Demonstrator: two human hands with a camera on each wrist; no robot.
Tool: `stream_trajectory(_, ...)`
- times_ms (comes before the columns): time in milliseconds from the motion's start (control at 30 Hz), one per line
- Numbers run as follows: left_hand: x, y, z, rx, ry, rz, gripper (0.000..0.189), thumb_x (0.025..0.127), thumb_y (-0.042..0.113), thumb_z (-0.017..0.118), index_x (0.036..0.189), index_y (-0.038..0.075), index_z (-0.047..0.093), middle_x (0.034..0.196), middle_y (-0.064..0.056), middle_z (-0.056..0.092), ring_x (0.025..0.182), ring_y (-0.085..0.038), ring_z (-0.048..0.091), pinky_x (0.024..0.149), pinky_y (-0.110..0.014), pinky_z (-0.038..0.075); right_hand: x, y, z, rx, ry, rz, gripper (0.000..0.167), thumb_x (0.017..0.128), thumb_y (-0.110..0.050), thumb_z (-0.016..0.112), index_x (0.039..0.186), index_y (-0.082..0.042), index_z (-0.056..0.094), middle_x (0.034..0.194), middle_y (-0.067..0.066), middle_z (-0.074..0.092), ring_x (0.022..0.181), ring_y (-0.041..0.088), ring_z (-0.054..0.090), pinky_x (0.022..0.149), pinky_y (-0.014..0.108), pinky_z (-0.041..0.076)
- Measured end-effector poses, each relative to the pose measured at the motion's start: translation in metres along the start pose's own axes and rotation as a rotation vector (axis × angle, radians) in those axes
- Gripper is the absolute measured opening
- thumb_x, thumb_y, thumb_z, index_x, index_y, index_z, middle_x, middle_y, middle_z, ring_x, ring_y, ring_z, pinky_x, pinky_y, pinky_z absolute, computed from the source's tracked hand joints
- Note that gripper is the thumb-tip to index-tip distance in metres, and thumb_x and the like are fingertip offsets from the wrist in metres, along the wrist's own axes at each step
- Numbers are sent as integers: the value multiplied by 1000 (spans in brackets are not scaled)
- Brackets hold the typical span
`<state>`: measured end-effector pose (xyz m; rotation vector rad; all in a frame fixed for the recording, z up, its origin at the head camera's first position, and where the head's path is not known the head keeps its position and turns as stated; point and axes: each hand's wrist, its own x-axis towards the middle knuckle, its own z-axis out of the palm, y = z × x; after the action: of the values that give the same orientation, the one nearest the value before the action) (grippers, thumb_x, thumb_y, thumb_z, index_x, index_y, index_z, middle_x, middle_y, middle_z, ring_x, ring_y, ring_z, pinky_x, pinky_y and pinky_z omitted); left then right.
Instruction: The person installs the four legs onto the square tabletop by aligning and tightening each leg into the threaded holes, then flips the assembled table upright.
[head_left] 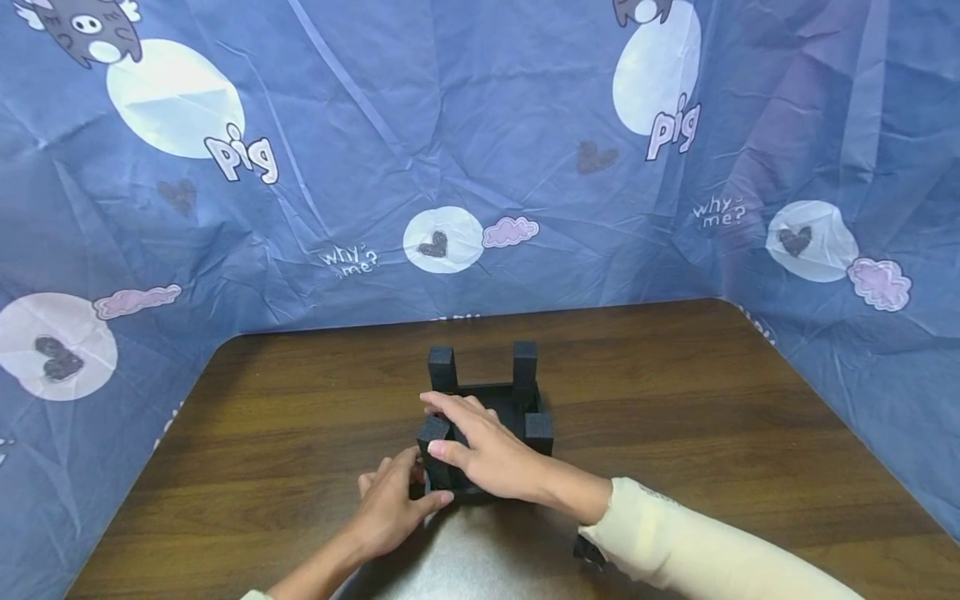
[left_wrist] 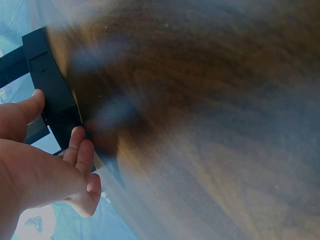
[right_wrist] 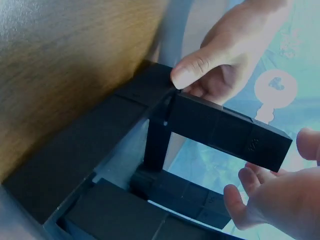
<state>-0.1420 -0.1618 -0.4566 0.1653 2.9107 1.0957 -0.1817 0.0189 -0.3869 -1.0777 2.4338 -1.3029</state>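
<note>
A black frame with a shallow square base [right_wrist: 85,140] and four upright square posts sits on the table, legs up like a small overturned table. My left hand [head_left: 390,508] grips its near left corner; the thumb presses the near side and the fingers reach round the left side. Over the frame is my right hand [head_left: 498,458], its thumb and fingers spread to either side of the top of the near left post [head_left: 433,433]. In the right wrist view the right fingers lie close by the post's free end, with the thumb slightly off it. The right forearm hides part of the base.
Brown wood-grain tabletop [head_left: 300,417] surrounds the frame. A blue printed cloth [head_left: 480,167] hangs behind and along both sides. By the right cuff, a small dark object [head_left: 588,552] shows partly under the cream sleeve [head_left: 675,533].
</note>
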Motion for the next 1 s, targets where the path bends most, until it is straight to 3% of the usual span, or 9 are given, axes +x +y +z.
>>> stream_trajectory(167, 0, 1, 0, 8, -1, -5, 64, 79, 35, 78, 125, -2, 53, 89, 2, 59, 89, -18, 48, 83, -48, 24, 0, 2, -3, 15, -38, 6, 45, 101, -21, 49, 145, -20, 41, 141, -2, 47, 125, 15, 39, 104, 48, 25)
stream_trajectory(300, 0, 1, 0, 12, 10, 8, 62, 79, 35, 78, 123, 0, 54, 88, 2, 58, 87, -17, 48, 81, -47, 24, 1, 5, -2, 9, -26, 48, 32, 99, -24, 54, 131, -22, 51, 127, -2, 52, 112, 15, 43, 96, 43, 31)
stream_trajectory(400, 0, 1, -1, 14, 16, 12, 64, 79, 36, 79, 125, -1, 53, 90, 1, 60, 88, -18, 48, 81, -48, 24, 2, 7, 1, -9, 6, 80, 28, 95, -31, 59, 118, -19, 48, 117, 0, 48, 107, 19, 43, 93, 41, 34)
stream_trajectory(500, 0, 1, 0, 12, 16, 12, 65, 78, 36, 79, 125, -1, 53, 92, 0, 61, 90, -19, 49, 81, -48, 24, 1, 9, 3, -14, 36, 130, 35, 92, -40, 63, 111, -18, 43, 110, 1, 44, 102, 22, 42, 87, 40, 37)
stream_trajectory(633, 0, 1, 0, 10, 17, 12, 66, 78, 36, 79, 125, -2, 53, 92, 0, 60, 89, -19, 50, 80, -47, 25, 0, 10, 4, 1, 38, 144, 47, 89, -44, 64, 119, -15, 42, 114, 2, 43, 105, 21, 42, 89, 41, 36)
stream_trajectory(800, -1, 1, 0, 14, 19, 20, 69, 78, 36, 79, 127, -4, 51, 91, 0, 61, 91, -21, 51, 82, -49, 25, -1, 8, -2, 3, -5, 39, 57, 95, -30, 61, 144, -19, 35, 136, 0, 43, 129, 17, 37, 107, 54, 21)
stream_trajectory(1000, 0, 1, 0, 9, 16, 11, 65, 79, 34, 79, 127, -2, 53, 90, 0, 61, 91, -19, 50, 82, -48, 24, 1, 5, -6, -27, -20, -27, 41, 97, -14, 56, 137, -19, 49, 135, -6, 51, 126, 13, 40, 104, 48, 25)
